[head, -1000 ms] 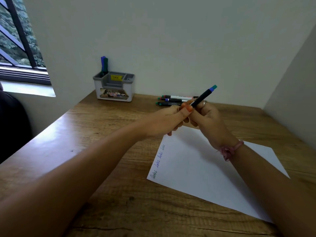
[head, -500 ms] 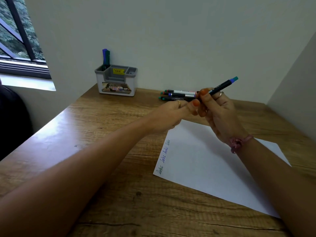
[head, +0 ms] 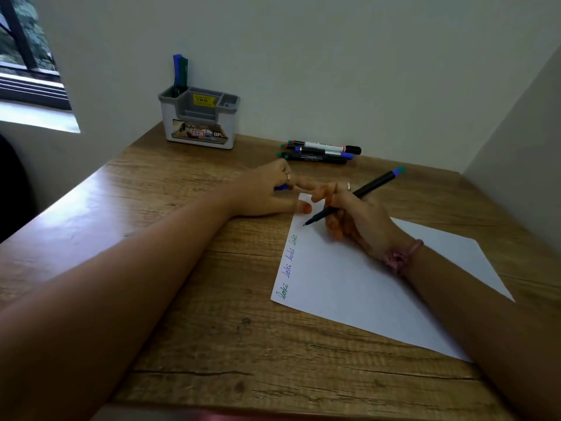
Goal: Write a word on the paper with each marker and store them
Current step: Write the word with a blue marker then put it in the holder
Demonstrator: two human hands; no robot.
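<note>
Now my right hand (head: 358, 220) grips a black marker (head: 355, 198) in a writing hold, thumb and fingers curled round its barrel. Its fine tip touches the paper (head: 379, 284) near the far left corner, and its back end, blue with a green tip, slants up toward two o'clock. A pink band (head: 400, 256) circles that wrist.

My left hand (head: 267, 192) lies at ten o'clock from the marker tip, resting on the wooden table (head: 188, 299) with the thumb reaching onto the sheet's far corner. Its curled fingers hold a small blue piece (head: 281, 187), which looks like the cap, though most of it is hidden. I wear a ring on that hand.

Along the left edge of the sheet run three small handwritten words (head: 288, 265), the nearest in green, the next in blue, the farthest faint and hard to read.

At twelve o'clock, near the wall, three more markers (head: 318, 151) lie side by side, touching. At eleven o'clock stands a grey and white organiser (head: 198, 123), and two markers (head: 180, 71), one blue and one green, stand upright in its left compartment. A window (head: 27, 56) shows at nine o'clock, far left.
</note>
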